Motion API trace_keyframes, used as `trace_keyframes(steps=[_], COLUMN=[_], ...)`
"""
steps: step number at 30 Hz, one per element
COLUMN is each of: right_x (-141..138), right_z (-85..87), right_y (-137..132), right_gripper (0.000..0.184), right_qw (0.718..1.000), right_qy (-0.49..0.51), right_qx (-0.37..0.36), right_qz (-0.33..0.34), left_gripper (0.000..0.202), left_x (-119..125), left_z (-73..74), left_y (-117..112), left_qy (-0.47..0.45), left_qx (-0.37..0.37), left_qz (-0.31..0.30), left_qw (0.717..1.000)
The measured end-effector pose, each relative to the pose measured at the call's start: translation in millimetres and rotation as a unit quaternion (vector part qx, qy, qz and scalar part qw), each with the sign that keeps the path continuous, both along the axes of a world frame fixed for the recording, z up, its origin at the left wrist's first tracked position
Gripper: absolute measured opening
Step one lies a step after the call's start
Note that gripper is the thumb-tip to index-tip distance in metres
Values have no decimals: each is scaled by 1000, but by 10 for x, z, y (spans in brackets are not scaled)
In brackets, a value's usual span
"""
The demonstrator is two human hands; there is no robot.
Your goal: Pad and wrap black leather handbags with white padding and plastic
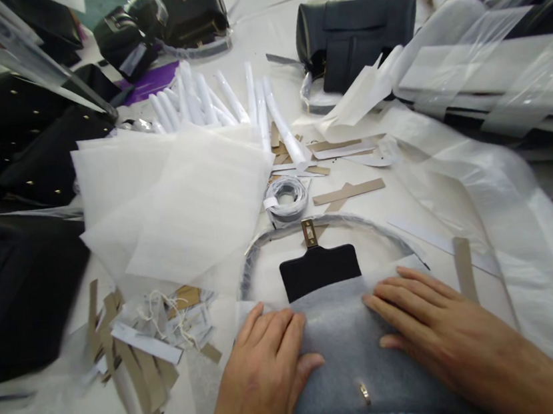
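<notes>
A dark handbag lies under a thin sheet of white tissue paper (339,347) close in front of me. On its left part my left hand (268,362) rests flat, fingers stretched forward and thumb apart. My right hand (416,317) lies on the right part in the same way, palm down. Beyond the paper's far edge sticks out a black flap (320,270) with a gold metal clasp (309,233). Around it curves a plastic-wrapped handle (248,264). A small gold fitting (365,394) shows at the near side of the paper.
Stacked tissue sheets (175,206) lie left of centre, with several white paper rolls (202,95) behind. A plastic-wrapped coiled strap (286,197) sits ahead. Brown paper strips (143,378) litter the left. A dark handbag (356,36) stands at the back; clear plastic (524,217) covers the right.
</notes>
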State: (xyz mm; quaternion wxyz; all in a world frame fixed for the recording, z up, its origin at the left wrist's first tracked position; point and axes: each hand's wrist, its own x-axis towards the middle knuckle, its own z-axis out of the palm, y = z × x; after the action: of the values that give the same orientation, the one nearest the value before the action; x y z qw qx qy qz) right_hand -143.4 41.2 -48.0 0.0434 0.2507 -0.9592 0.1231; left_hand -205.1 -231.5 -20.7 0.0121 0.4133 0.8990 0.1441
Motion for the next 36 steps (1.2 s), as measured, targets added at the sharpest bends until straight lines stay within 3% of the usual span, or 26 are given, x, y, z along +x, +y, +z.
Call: trace_keyframes(steps=[7, 11, 14, 17, 22, 26, 36], right_x=[-192, -267, -285, -316, -406, -399, -340], right_z=[307, 388, 360, 272, 42, -58, -57], right_y=[53, 124, 147, 115, 16, -7, -19], right_gripper=[23, 22, 23, 23, 30, 30, 27], right_qw=[996, 991, 984, 978, 980, 984, 996], right_qy=[-47, -77, -121, -164, -190, -177, -89], right_qx=[-72, -93, -117, -129, -55, -5, 4], right_qz=[27, 63, 61, 16, -4, -6, 13], left_gripper=[30, 28, 26, 25, 32, 36, 28], left_x=[-79, -103, -113, -132, -176, -186, -103], left_z=[156, 184, 157, 88, -98, -187, -235], left_y=[-49, -50, -43, -26, 48, 97, 70], left_qy=[-57, -84, -85, -101, -96, -57, 37], left_qx=[59, 88, 92, 66, -6, -34, -46], left_qz=[-5, -3, 3, 6, 12, -3, -15], left_qw=[997, 993, 992, 993, 995, 998, 998])
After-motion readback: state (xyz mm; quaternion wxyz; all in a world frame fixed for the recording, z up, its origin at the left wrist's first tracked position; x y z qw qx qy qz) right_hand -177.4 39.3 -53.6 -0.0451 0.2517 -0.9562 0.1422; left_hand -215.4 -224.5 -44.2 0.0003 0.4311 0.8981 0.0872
